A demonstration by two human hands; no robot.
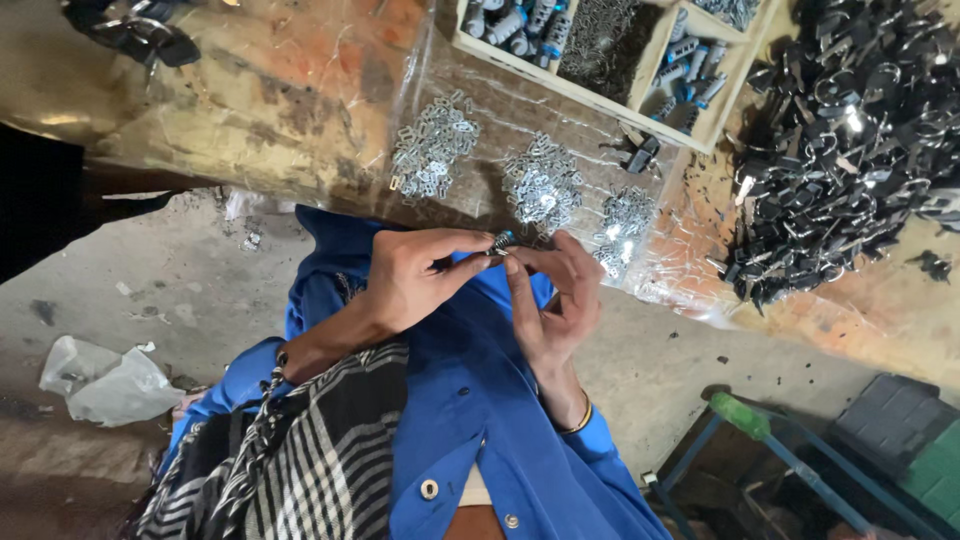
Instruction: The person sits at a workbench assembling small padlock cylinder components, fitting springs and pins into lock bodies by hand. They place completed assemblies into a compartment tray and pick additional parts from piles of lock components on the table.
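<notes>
Both hands meet just below the three heaps of small silver metal clips: left hand and right hand pinch one small blue-tipped metal part between closed fingertips.

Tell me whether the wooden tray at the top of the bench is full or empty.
Full, as far as shown. The wooden tray has small grey-and-blue parts and dark metal bits in its compartments; its upper part is cut off.

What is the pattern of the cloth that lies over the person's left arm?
The cloth has a black and white check pattern with a fringed edge; the head view shows it.
</notes>
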